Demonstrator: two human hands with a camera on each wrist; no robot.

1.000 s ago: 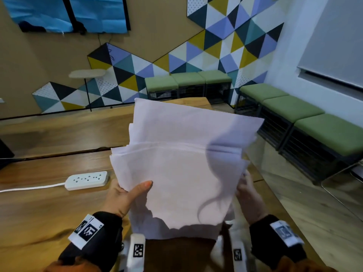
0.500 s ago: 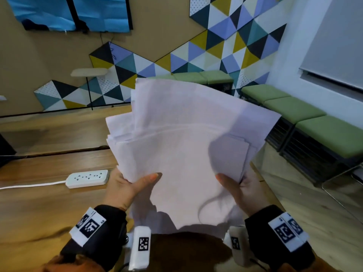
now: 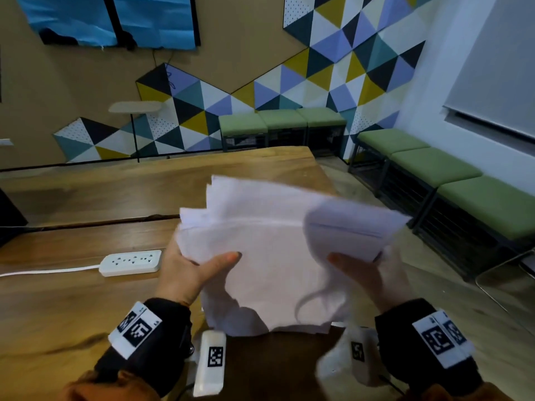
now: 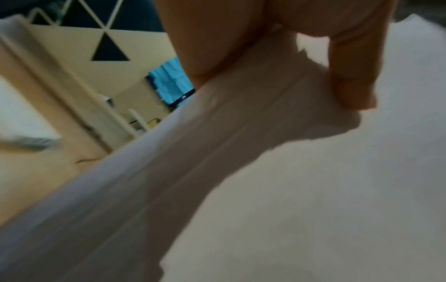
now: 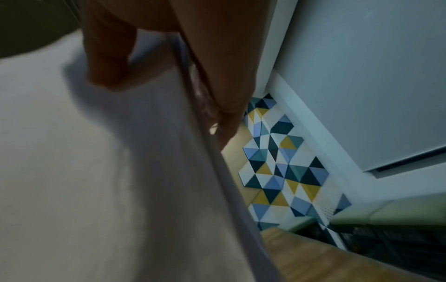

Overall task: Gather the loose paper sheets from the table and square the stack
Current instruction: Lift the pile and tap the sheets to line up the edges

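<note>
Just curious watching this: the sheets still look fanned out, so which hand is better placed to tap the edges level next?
Probably the right hand: it pinches the paper stack beside the staggered right edges, while the left hand grips the other side and can steady it.

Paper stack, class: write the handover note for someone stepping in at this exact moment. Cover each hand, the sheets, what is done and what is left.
Left hand: grips the paper stack at its left edge, thumb on top.
Right hand: grips its right edge, thumb on top.
Stack: held up above the wooden table, edges fanned and uneven.
Done: no loose sheets show on the table.
Left: tap the stack square, then set it down.
</note>
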